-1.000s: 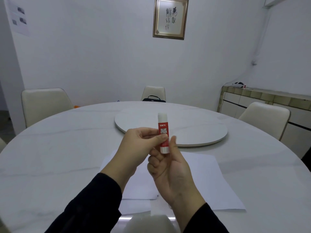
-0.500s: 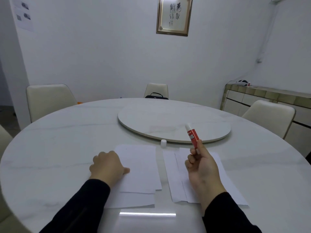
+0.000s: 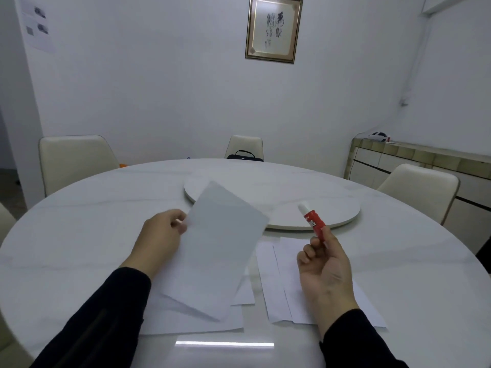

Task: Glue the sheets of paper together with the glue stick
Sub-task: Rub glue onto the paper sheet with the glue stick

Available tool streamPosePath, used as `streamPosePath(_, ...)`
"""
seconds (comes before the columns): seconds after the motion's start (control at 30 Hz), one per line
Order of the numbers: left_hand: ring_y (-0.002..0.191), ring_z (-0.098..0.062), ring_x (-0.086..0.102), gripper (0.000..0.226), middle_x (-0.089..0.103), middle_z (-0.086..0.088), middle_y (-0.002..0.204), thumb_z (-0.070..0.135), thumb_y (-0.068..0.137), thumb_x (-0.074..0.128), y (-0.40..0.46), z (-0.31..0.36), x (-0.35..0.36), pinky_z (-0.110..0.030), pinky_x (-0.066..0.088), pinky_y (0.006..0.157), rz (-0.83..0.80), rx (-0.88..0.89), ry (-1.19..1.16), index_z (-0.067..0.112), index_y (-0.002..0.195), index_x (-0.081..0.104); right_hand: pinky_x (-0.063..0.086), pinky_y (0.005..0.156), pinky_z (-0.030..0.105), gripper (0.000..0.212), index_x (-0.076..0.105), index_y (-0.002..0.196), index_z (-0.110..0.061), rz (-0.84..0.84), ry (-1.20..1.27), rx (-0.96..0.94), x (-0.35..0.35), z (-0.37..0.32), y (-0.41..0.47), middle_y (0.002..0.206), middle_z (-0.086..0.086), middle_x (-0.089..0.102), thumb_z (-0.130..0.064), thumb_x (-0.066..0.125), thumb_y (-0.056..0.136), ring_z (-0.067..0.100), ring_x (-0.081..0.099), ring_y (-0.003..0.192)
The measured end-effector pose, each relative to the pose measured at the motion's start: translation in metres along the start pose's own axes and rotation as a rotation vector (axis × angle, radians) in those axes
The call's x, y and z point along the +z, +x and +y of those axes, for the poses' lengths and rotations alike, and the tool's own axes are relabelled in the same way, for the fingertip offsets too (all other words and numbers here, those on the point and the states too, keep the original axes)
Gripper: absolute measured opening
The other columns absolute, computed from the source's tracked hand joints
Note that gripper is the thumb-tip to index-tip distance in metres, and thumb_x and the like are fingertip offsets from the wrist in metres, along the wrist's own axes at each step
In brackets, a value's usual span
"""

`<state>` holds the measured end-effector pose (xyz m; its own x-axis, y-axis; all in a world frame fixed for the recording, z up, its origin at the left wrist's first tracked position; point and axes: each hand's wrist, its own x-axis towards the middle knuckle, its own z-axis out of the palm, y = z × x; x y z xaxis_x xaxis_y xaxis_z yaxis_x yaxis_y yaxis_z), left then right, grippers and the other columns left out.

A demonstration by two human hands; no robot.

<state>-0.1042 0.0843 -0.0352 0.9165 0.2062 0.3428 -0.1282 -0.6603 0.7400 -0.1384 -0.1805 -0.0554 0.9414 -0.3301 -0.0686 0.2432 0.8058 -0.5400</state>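
Observation:
My left hand (image 3: 162, 237) pinches the left edge of a white sheet of paper (image 3: 215, 251) and holds it tilted up off the table. More sheets (image 3: 186, 320) lie flat under it on the left. My right hand (image 3: 324, 269) grips a red-and-white glue stick (image 3: 313, 221), uncapped, its white tip pointing up and to the left. Another small pile of sheets (image 3: 276, 285) lies under my right hand. The lifted sheet hides the glue stick's cap.
The round white marble table (image 3: 79, 235) carries a raised turntable (image 3: 305, 197) just beyond the papers. Cream chairs stand at the left (image 3: 74, 160), far side (image 3: 244, 144) and right (image 3: 419, 187). A sideboard (image 3: 414, 160) lines the right wall.
The cap came off the glue stick and was left on the table. My left hand then went down to the left pile and has now lifted one sheet. My right hand keeps the stick.

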Motion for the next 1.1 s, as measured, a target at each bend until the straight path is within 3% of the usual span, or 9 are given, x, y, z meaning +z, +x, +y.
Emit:
streamPosePath(0.1,0.09,-0.018,0.061,0.025,0.067,0.001,0.088,0.002,0.089,0.053,0.01,0.016,0.006,-0.024,0.039,0.075,-0.074,0.126,0.003,0.019,0.085,0.071,0.031,0.042,0.019,0.013,0.058,0.076,-0.017,-0.04,0.14,-0.056,-0.001,-0.01,0.002,0.058,-0.002,0.052,-0.024,0.061,0.086,0.011,0.04,0.045)
streamPosePath(0.2,0.098,-0.017,0.06,0.036,0.069,0.011,0.094,0.007,0.086,0.049,0.014,0.028,0.029,-0.03,0.039,0.089,-0.166,0.272,0.229,0.035,0.09,0.072,0.034,0.044,0.019,0.01,0.059,0.076,-0.018,-0.06,0.263,-0.09,-0.005,-0.02,0.003,0.063,-0.003,0.055,-0.025,0.062,0.084,0.011,0.044,0.049)
streamPosePath(0.4,0.087,-0.018,0.047,0.045,0.048,0.007,0.081,-0.003,0.078,0.036,0.011,0.025,0.076,-0.032,0.014,0.067,-0.221,0.425,0.57,0.038,0.078,0.053,0.039,0.045,0.018,0.004,0.059,0.083,-0.017,-0.013,0.201,-0.12,-0.002,-0.023,-0.001,0.068,0.0,0.065,-0.016,0.059,0.087,0.012,0.055,0.054)
streamPosePath(0.5,0.102,-0.018,0.047,0.052,0.055,0.005,0.109,-0.004,0.086,0.038,0.007,0.008,0.09,-0.031,0.02,0.088,-0.232,0.402,0.533,0.033,0.115,0.06,0.044,0.045,0.019,0.01,0.059,0.08,-0.017,0.034,0.041,-0.106,0.006,-0.019,0.0,0.071,0.001,0.063,-0.018,0.058,0.09,0.012,0.057,0.057)
streamPosePath(0.57,0.118,-0.015,0.045,0.052,0.05,0.006,0.126,-0.001,0.091,0.039,0.002,0.005,0.097,-0.03,0.015,0.101,-0.198,0.417,0.479,0.028,0.133,0.05,0.048,0.048,0.02,0.012,0.059,0.083,-0.016,0.04,-0.145,-0.131,0.013,-0.018,0.004,0.069,0.002,0.062,-0.022,0.056,0.092,0.012,0.057,0.052)
streamPosePath(0.7,0.131,-0.006,0.04,0.035,0.046,0.016,0.139,0.029,0.096,0.047,-0.009,0.018,0.097,-0.02,0.025,0.109,-0.475,0.428,0.158,0.031,0.129,0.055,0.048,0.048,0.026,0.006,0.054,0.086,-0.01,-0.078,-0.734,-0.27,0.028,-0.011,0.02,0.071,0.01,0.064,-0.014,0.053,0.09,0.015,0.054,0.046)
streamPosePath(0.87,0.145,-0.001,0.011,0.05,0.018,0.017,0.157,0.034,0.099,0.037,-0.025,0.019,0.102,-0.025,0.004,0.119,-0.75,0.451,0.354,0.031,0.148,0.027,0.049,0.053,0.028,0.009,0.051,0.082,-0.015,-0.194,-1.296,-0.251,0.021,0.02,0.039,0.087,0.009,0.065,-0.018,0.058,0.087,0.023,0.061,0.067)
streamPosePath(0.97,0.145,0.0,0.005,0.053,0.011,0.016,0.158,0.034,0.1,0.033,-0.026,0.019,0.102,-0.023,0.0,0.119,-0.784,0.448,0.355,0.03,0.15,0.017,0.051,0.068,0.034,0.012,0.049,0.081,-0.014,-0.214,-1.408,-0.245,0.014,0.03,0.045,0.086,0.006,0.062,-0.02,0.058,0.087,0.023,0.062,0.075)
streamPosePath(1.1,0.146,-0.004,0.005,0.055,0.007,0.014,0.159,0.036,0.1,0.033,-0.028,0.021,0.102,-0.019,-0.001,0.114,-0.761,0.415,0.358,0.028,0.151,0.014,0.048,0.066,0.031,0.015,0.046,0.079,-0.015,-0.233,-1.446,-0.264,0.01,0.034,0.045,0.081,0.002,0.058,-0.02,0.057,0.088,0.023,0.061,0.076)
